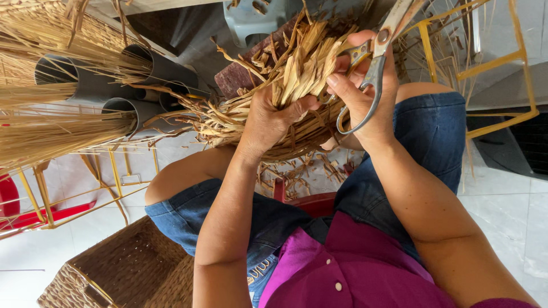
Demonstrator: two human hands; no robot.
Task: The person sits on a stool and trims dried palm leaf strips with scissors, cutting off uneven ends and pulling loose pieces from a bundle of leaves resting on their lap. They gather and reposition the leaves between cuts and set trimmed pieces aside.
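At the upper left of the frame, bunches of long dry straw (40, 131) stick out of 4 grey pipes (123, 108) lying side by side. Under them stands a thin yellow metal frame (43, 199), with something red (8, 197) beside it. At the bottom left sits a brown woven basket (123, 268) on the white tiled floor (505, 194). Another yellow frame (502, 60) stands at the upper right. A grey plastic stool (251, 17) shows at the top middle.
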